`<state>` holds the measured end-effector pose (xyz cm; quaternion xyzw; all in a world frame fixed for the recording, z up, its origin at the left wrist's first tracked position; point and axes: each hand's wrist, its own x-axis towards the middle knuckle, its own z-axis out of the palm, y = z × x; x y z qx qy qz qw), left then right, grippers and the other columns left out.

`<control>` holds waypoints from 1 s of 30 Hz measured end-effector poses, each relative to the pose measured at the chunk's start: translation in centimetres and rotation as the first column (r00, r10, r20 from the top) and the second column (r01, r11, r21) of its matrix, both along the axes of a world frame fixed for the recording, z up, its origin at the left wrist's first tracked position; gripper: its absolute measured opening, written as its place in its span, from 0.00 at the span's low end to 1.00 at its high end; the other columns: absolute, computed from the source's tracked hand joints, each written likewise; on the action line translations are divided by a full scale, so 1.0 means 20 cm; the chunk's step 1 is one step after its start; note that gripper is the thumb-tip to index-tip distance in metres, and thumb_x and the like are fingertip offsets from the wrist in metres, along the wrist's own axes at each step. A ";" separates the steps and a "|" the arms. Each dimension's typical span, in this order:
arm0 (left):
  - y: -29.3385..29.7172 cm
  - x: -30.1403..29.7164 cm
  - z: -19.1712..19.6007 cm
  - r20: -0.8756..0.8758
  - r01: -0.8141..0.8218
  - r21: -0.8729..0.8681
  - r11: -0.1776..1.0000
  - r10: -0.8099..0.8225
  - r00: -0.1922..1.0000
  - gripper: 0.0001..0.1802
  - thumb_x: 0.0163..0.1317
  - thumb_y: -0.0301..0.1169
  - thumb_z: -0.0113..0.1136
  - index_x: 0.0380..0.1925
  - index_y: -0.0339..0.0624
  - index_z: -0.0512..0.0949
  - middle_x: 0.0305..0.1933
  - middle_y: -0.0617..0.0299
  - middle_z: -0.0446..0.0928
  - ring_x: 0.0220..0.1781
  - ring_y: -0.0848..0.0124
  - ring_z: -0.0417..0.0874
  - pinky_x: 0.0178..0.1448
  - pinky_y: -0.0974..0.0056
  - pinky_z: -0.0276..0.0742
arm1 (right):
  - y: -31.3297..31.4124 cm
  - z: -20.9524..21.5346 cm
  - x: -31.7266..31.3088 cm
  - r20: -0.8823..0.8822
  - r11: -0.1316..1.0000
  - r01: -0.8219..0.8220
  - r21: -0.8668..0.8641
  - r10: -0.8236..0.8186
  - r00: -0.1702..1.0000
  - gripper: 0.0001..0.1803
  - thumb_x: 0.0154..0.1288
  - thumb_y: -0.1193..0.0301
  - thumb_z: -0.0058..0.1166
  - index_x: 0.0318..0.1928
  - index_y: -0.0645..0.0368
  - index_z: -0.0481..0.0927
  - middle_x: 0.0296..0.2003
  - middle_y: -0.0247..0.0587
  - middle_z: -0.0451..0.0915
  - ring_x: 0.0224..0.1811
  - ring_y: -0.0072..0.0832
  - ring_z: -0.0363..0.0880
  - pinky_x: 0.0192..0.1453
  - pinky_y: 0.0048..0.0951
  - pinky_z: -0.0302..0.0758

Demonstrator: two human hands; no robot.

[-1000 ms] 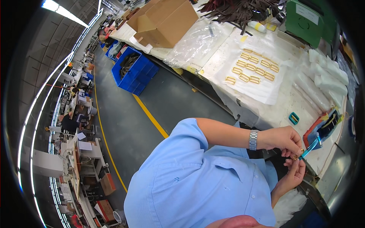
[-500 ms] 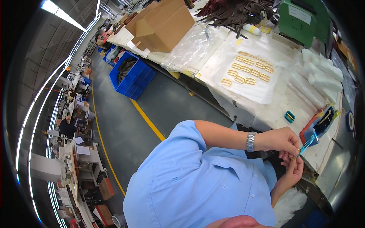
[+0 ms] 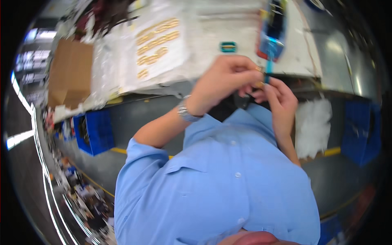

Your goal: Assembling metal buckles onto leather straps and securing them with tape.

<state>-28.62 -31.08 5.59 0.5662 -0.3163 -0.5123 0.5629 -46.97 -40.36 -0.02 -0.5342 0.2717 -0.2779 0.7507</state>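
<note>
My left hand (image 3: 230, 79), with a silver watch (image 3: 188, 109) on its wrist, is closed in a pinch near the table's front edge. Facing it, my right hand (image 3: 281, 100) has its fingers bent in, fingertips almost meeting the left ones. Between them shows a small gold-coloured metal piece (image 3: 259, 84), mostly hidden by fingers and blurred. A narrow shiny blue strip (image 3: 269, 61) rises from the fingertips; which hand grips it I cannot tell. Its far end overlaps a blue and red open holder (image 3: 277, 26). Left of that lies a teal rectangular piece with a yellow bar (image 3: 228, 47).
Rows of gold-coloured buckles (image 3: 159, 40) lie on a white sheet (image 3: 179, 53) at the left of the table. Farther left stand clear plastic wrapping (image 3: 107, 67) and a cardboard box (image 3: 69, 73). Blue bins (image 3: 100, 132) and a white bag (image 3: 313, 126) are below the table.
The whole view has turned, so table and body now face straight up the picture. Both hands remain together at the gold-coloured piece and blue strip.
</note>
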 end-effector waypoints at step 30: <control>-0.15 -0.05 -0.02 0.033 0.043 0.151 0.988 -0.048 0.998 0.11 0.72 0.30 0.70 0.41 0.29 0.86 0.30 0.60 0.85 0.26 0.77 0.83 0.31 0.71 0.83 | 0.02 -0.01 -0.03 0.068 0.997 0.058 -0.043 -0.055 0.996 0.14 0.78 0.76 0.58 0.58 0.72 0.83 0.44 0.44 0.92 0.45 0.24 0.91 0.47 0.26 0.87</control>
